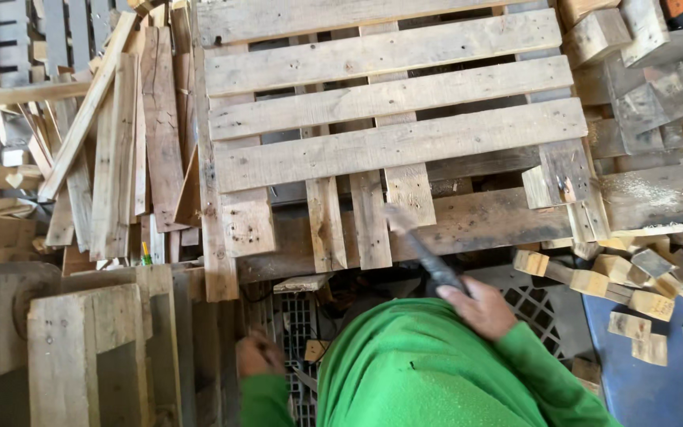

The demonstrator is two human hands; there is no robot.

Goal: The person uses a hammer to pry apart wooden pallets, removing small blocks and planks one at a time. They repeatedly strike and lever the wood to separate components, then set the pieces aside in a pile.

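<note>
Hidden: the green-sleeved torso at 6 o'clock covered both forearms; the hammer's head was motion-blurred.
Right hand: the right hand point(480, 304), at 5 o'clock, was clenched around the dark handle of a blurred metal hammer point(423, 249), wrist angled toward 11 o'clock.
Hammer: its head lay over the lower boards of the weathered wooden slatted pallet point(393, 142) at centre.
Left hand: the left hand point(258, 356), at 7 o'clock, looked curled; its contents could not be told.
Surroundings: small pale wooden blocks point(626, 285) at 3 o'clock.

Garment: bright green long-sleeved sweatshirt point(428, 372), soft knit, ribbed cuffs at both wrists. Left hand point(258, 356) and right hand point(480, 307) bare, ungloved.
</note>
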